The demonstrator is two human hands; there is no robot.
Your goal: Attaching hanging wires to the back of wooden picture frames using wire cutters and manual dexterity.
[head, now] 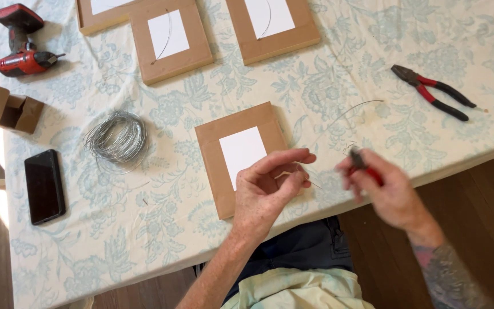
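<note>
My left hand [267, 191] pinches a thin wire [344, 115] that arcs up and to the right over the table. Under that hand lies a brown cardboard-backed frame [215, 154] with a white rectangle in its middle. My right hand [387, 191], blurred by motion, grips a small red-handled pliers [360, 162] close to the wire's near end, just right of the left hand's fingertips.
A coil of silver wire [116, 137] lies left of the frame. Three more brown frames [170, 40] sit along the far edge. Red-handled pliers [433, 91] lie at the right, a red drill [21, 40], small open box [14, 110] and black phone [44, 186] at the left.
</note>
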